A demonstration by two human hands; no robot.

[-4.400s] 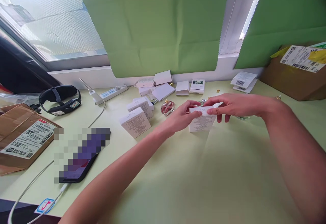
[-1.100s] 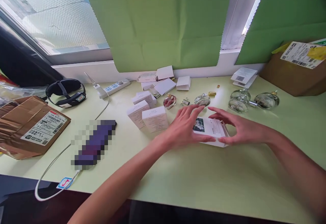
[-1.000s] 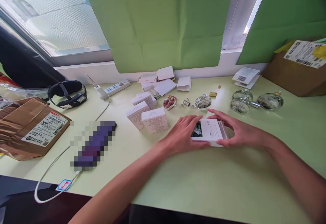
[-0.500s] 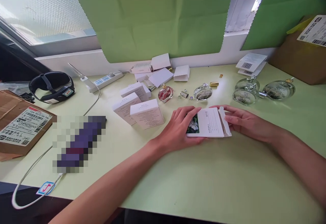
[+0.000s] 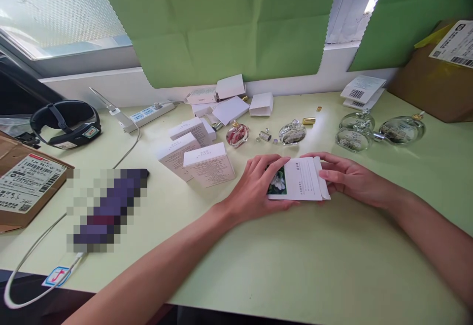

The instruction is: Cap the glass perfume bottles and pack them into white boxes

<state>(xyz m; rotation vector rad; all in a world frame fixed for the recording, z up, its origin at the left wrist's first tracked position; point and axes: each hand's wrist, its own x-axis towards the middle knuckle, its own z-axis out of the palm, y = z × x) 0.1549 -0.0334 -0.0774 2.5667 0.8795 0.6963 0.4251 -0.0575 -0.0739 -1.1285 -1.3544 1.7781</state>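
Now the left hand (image 5: pixel 258 189) clamps the flat white box (image 5: pixel 297 179) at nine o'clock, the right hand (image 5: pixel 349 177) pinches its flap end at three, pinning it flat on the counter (image 5: pixel 295 266); perfume bottles (image 5: pixel 291 132) at twelve.

no legible text on boxes (image 5: pixel 209 163)

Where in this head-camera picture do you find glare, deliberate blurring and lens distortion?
Head view: the window at upper left is washed out by daylight; the phone is pixelated; the desk's edges and forearms stretch toward the corners. The white box, between the left hand and right hand, stays sharp.
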